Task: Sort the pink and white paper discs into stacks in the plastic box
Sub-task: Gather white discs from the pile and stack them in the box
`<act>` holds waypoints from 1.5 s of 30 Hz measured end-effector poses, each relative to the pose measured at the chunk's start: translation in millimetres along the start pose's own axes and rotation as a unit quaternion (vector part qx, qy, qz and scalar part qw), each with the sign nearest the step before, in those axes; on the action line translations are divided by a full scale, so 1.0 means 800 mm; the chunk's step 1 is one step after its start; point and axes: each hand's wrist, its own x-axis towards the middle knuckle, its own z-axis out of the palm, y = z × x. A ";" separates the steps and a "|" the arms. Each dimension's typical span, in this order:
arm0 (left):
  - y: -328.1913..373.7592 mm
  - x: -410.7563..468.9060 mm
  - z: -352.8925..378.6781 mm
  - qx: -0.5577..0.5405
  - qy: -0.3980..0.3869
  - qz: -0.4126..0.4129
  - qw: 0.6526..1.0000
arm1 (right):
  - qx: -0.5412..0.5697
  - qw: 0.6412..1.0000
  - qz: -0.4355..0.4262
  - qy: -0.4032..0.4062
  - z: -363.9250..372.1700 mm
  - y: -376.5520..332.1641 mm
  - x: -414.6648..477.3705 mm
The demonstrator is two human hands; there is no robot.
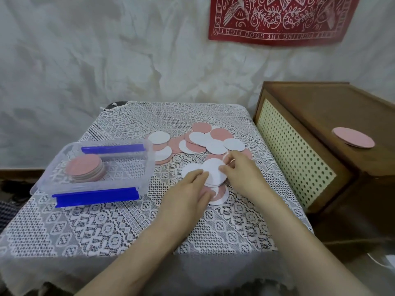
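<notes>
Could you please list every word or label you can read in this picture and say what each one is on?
"FIGHTING THE GOOD FIGHT": upside down on the lower border of the red wall banner.
"KEEP": sideways on its left border.
Its right border lettering is too blurred to read.
No text shows on the plastic box or the paper discs.

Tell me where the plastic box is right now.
In the head view, the plastic box sits on the table, left of the loose discs, holding one pink-topped stack.
</notes>
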 end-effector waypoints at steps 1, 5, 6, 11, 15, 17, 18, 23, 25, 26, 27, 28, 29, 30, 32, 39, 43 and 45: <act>0.000 0.000 -0.003 -0.015 0.007 -0.011 1.000 | 0.048 0.999 0.002 -0.011 -0.005 0.005 -0.002; -0.004 -0.011 -0.022 -0.028 0.027 -0.049 0.998 | 0.155 0.979 -0.037 -0.125 -0.012 0.003 -0.020; -0.004 -0.015 -0.027 -0.025 0.022 -0.059 0.998 | 0.173 0.971 -0.045 -0.158 -0.011 -0.004 -0.027; -0.013 -0.028 -0.042 -0.080 0.009 -0.118 0.990 | 0.122 0.977 -0.054 -0.164 0.005 -0.021 -0.037; -0.024 -0.032 -0.049 -0.103 0.001 -0.145 0.984 | -0.087 0.993 -0.061 -0.042 0.005 -0.015 -0.024; -0.027 -0.032 -0.052 -0.108 0.003 -0.155 0.982 | -0.118 0.990 -0.052 -0.064 0.003 -0.015 -0.019; -0.028 -0.031 -0.053 -0.107 0.003 -0.157 0.982 | -0.124 0.988 -0.057 -0.074 0.003 -0.016 -0.016; -0.031 -0.028 -0.055 -0.098 -0.003 -0.161 0.982 | -0.105 0.981 -0.069 -0.146 -0.002 -0.021 -0.012; -0.031 -0.029 -0.056 -0.092 0.000 -0.159 0.983 | -0.101 0.981 -0.068 -0.154 -0.001 -0.023 -0.014; -0.032 -0.030 -0.056 -0.092 0.002 -0.160 0.983 | -0.100 0.982 -0.068 -0.146 0.000 -0.022 -0.014; -0.032 -0.031 -0.056 -0.094 0.002 -0.161 0.982 | -0.098 0.984 -0.071 -0.128 0.001 -0.021 -0.014; -0.033 -0.032 -0.056 -0.095 0.003 -0.163 0.982 | -0.089 0.988 -0.074 -0.105 0.001 -0.019 -0.013; -0.034 -0.033 -0.056 -0.094 0.001 -0.165 0.982 | -0.065 0.991 -0.074 -0.085 0.002 -0.016 -0.013; -0.035 -0.033 -0.055 -0.094 0.000 -0.165 0.982 | -0.027 0.995 -0.069 -0.073 0.002 -0.012 -0.012; -0.037 -0.033 -0.056 -0.102 0.000 -0.169 0.980 | 0.073 0.993 -0.058 -0.076 -0.003 -0.008 -0.011; -0.027 -0.035 -0.060 -0.235 -0.022 -0.166 0.957 | 0.178 0.964 -0.041 -0.195 0.002 -0.023 -0.033; -0.029 -0.033 -0.061 -0.259 -0.038 -0.159 0.952 | 0.148 0.973 -0.038 -0.173 0.024 -0.029 -0.030; -0.036 -0.032 -0.061 -0.232 -0.032 -0.160 0.959 | 0.075 0.986 -0.062 -0.138 0.020 -0.028 -0.026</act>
